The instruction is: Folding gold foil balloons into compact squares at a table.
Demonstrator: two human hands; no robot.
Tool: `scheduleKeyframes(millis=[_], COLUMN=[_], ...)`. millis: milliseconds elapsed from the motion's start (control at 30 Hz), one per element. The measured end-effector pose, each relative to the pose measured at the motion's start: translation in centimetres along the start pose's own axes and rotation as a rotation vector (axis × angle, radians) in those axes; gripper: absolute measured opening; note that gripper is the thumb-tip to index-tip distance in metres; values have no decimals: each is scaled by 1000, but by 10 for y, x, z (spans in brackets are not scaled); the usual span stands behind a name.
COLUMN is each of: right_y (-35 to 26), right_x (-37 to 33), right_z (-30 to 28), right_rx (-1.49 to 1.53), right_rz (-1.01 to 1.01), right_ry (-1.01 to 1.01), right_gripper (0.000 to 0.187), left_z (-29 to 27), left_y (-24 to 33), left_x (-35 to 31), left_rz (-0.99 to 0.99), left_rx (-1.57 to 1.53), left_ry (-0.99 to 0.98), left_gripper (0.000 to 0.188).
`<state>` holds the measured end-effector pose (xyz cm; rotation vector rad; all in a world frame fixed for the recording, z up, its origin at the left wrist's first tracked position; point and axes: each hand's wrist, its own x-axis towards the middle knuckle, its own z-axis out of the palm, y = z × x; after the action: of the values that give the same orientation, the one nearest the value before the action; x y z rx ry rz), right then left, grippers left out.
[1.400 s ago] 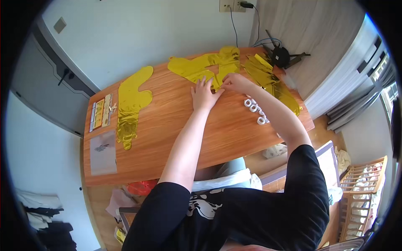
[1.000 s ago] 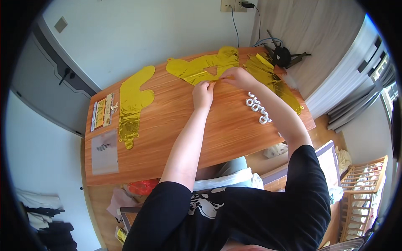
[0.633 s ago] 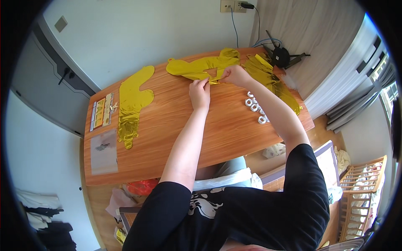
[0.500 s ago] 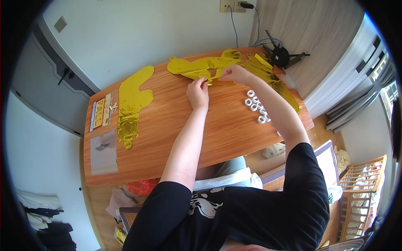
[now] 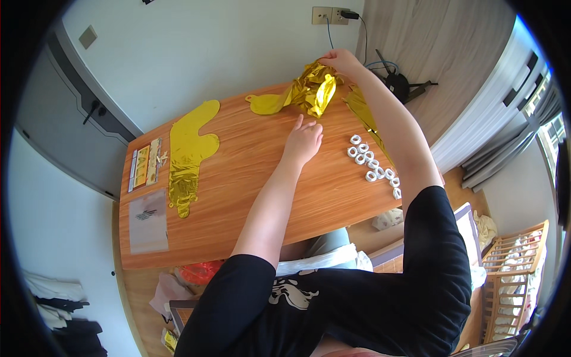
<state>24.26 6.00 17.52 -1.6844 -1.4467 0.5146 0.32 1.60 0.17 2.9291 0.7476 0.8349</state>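
My right hand (image 5: 338, 60) grips a crumpled gold foil balloon (image 5: 309, 92) and holds it lifted off the far side of the wooden table (image 5: 238, 196); the balloon's tail still lies on the wood. Near the balloon, my left hand (image 5: 303, 141) rests flat on the table with its fingers apart and holds nothing. Another gold foil balloon (image 5: 187, 152) lies flat at the left. More gold foil (image 5: 366, 113) lies under my right forearm.
Several small white rings (image 5: 370, 163) lie in a row at the table's right. A printed card (image 5: 144, 166) and a clear plastic sleeve (image 5: 147, 221) lie at the left end. A wall socket with a cable (image 5: 331, 14) is behind the table. A wooden cot (image 5: 511, 273) stands at right.
My right hand has gathered the flat gold balloon and raised it toward the far edge, so it now hangs crumpled. My left hand has let go of the foil and drawn back.
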Motion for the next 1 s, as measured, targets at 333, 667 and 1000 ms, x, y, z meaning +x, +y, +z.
scheduleKeyframes(millis=[333, 667, 1000], right_y=[-40, -14, -25], right_x=[-32, -6, 89], right_z=[1, -12, -100], right_rx=[-208, -162, -402], right_rz=[111, 243, -204], right_ry=[-675, -58, 557], right_gripper=[31, 34, 36], left_z=[11, -10, 11], left_y=[0, 16, -13], left_x=[6, 14, 16], left_rz=[-174, -252, -560], left_rx=[-117, -148, -652], left_ry=[334, -195, 41], left_gripper=[63, 65, 68])
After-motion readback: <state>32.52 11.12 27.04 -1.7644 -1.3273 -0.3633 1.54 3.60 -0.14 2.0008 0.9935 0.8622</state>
